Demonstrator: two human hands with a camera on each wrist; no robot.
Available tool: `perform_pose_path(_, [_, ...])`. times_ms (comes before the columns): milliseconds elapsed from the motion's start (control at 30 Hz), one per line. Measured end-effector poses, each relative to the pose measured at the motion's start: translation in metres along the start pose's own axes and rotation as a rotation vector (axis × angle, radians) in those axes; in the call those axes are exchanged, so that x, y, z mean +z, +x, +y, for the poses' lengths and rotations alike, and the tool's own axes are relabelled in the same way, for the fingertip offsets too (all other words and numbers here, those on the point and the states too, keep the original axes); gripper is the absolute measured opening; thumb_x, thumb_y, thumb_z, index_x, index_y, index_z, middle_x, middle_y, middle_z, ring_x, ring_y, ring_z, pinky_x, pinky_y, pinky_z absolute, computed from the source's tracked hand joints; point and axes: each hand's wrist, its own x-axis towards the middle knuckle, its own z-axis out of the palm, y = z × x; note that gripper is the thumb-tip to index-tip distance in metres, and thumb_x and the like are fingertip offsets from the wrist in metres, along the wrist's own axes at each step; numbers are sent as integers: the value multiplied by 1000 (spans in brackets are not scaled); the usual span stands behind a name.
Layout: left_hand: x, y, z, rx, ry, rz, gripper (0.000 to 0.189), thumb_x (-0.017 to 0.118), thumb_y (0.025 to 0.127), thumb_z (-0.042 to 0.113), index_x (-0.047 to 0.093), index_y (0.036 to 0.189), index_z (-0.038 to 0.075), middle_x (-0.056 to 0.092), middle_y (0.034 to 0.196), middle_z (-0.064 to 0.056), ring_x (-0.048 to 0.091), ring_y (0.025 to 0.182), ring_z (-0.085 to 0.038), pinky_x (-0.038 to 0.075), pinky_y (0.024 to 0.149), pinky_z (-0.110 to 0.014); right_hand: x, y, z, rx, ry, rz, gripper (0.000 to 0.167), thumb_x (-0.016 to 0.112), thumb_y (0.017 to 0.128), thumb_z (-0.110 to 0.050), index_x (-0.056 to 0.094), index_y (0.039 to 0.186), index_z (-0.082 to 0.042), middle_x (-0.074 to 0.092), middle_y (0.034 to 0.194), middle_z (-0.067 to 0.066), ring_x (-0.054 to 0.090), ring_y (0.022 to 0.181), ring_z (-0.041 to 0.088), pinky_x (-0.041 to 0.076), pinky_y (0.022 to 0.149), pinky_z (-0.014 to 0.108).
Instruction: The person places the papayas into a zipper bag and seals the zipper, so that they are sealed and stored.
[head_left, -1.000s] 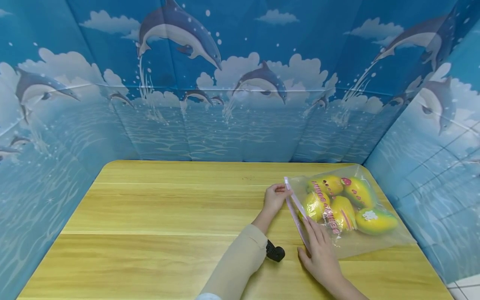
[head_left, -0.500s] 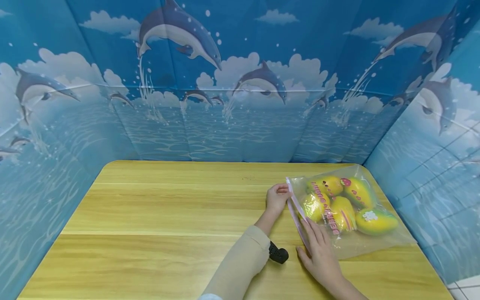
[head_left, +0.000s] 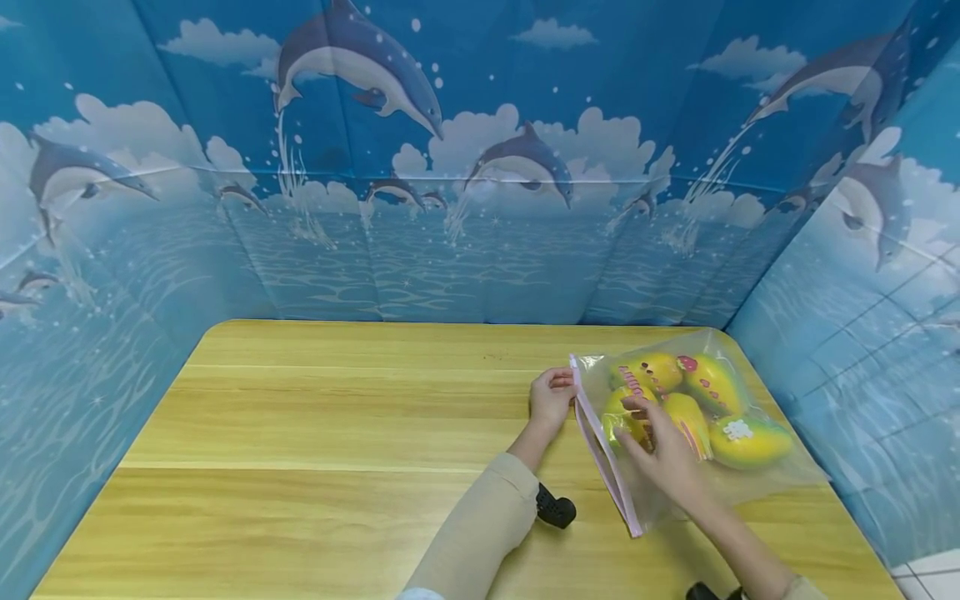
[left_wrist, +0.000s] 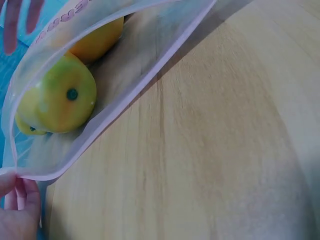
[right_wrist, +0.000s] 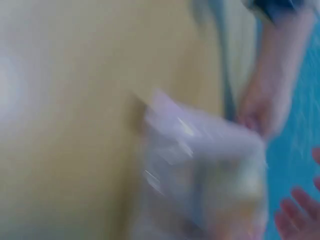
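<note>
A clear zip bag (head_left: 738, 483) with pink lettering lies at the right of the table, several yellow-green mangoes (head_left: 752, 443) inside. Its mouth, edged in pale pink, faces left and gapes, as the left wrist view shows with a mango (left_wrist: 67, 95) behind the rim (left_wrist: 106, 119). My left hand (head_left: 551, 402) pinches the far corner of that mouth between thumb and fingers. Above the bag hovers my right hand (head_left: 666, 446), fingers spread and holding nothing; it hides part of the mangoes. The right wrist view is blurred by motion.
The wooden table (head_left: 322, 433) extends to the left. A blue dolphin-print curtain (head_left: 420, 258) walls the back and both sides. A black device (head_left: 557, 507) is on the left wrist, and another black piece (head_left: 705, 591) shows by the right wrist.
My right hand has let go of the near part of the bag's mouth and lifted up over the mangoes. The bag's mouth has spread wider. My left hand keeps its corner.
</note>
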Motion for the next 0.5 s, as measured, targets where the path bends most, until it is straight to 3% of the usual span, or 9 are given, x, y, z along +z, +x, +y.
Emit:
perform_pose_path(167, [-1,1,-2,-6,-22,-4,25,62,74,-14,65,95,-1,63,81,-10,58,69,-13,55,62,-23,-17,39,13,49,62,-214,38,62,86,-4,48,120,4,57,109,20,55,94,34,50,75,48])
perform_pose_path(500, [-5,-2,-2,-14,-54,-33,25,62,76,-12,65,97,0,62,82,-8,57,68,-9,55,64,-22,-15,106,38,119,138,-480,39,54,92,-10,42,127,5,46,124,25,42,111,44,37,91,57])
